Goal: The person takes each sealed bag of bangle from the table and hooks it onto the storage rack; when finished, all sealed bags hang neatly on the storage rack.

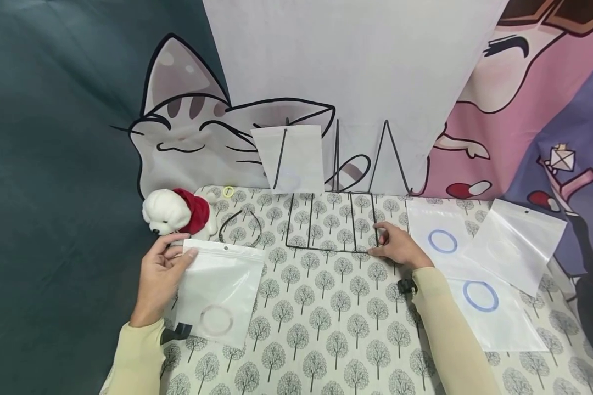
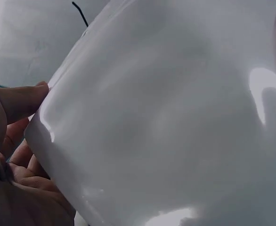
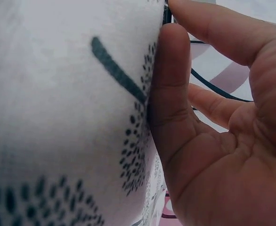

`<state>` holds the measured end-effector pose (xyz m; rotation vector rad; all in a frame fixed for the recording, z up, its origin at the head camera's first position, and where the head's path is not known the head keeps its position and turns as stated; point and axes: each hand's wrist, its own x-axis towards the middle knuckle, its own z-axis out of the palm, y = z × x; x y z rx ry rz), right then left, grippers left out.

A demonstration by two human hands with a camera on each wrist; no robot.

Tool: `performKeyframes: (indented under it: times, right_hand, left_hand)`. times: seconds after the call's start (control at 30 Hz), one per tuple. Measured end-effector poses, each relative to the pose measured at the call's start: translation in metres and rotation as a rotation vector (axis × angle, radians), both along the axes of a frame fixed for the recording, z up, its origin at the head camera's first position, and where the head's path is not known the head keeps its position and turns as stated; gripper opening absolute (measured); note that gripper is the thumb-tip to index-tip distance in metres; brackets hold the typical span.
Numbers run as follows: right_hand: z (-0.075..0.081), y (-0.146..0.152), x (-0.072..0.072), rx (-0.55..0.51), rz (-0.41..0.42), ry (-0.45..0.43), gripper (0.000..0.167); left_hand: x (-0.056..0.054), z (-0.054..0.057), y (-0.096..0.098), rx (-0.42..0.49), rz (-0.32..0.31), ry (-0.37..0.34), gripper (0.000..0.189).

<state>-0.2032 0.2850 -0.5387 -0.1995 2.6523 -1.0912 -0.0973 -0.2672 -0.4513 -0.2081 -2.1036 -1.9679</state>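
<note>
My left hand [image 1: 160, 271] pinches the upper left corner of a white, see-through zip bag [image 1: 227, 291], thumb in front. A pale ring [image 1: 216, 320] shows low inside this bag. In the left wrist view the bag [image 2: 142, 117] fills most of the picture, its corner by the thumb. My right hand [image 1: 397, 248] holds the front right corner of a black wire rack [image 1: 326, 250] standing on the table. Thumb and finger close on the dark wire [image 3: 166, 15] in the right wrist view. Another zip bag [image 1: 303, 148] hangs from the rack's left upright.
A white plush dog [image 1: 165, 211] in red sits at the left, near a dark headband [image 1: 260, 222] and a small yellow ring [image 1: 228, 191]. Several zip bags [image 1: 504, 329] overlap at the right, two with blue rings [image 1: 443, 241]. A printed cloth backdrop [image 1: 356, 66] hangs behind.
</note>
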Motion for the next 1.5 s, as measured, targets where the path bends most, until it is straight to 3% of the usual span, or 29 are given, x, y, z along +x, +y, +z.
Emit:
performKeyframes:
  times: [0.3,0.5,0.7,0.9,1.17,1.5]
  right_hand:
    - [0.001,0.0,0.0,0.02,0.004,0.008,0.086]
    - [0.0,0.001,-0.001,0.017,-0.002,0.003,0.087]
    - [-0.003,0.001,0.0,0.002,-0.008,-0.007,0.086]
    - [-0.003,0.001,0.0,0.008,-0.006,0.007,0.086]
    - [-0.005,0.0,0.004,0.011,-0.008,-0.003,0.085]
    - [-0.004,0.002,0.0,0.003,-0.014,0.009,0.086]
  left_hand:
    - [-0.009,0.019,0.022,0.016,-0.12,0.112,0.039]
    - [-0.018,0.029,0.041,0.051,-0.157,0.169,0.036]
    - [-0.033,0.036,0.062,0.106,-0.132,0.213,0.034]
    - [-0.056,0.041,0.084,0.177,-0.109,0.233,0.035]
    - [-0.083,0.036,0.106,0.308,-0.101,0.326,0.033]
    - [-0.103,0.031,0.12,0.342,-0.077,0.327,0.036]
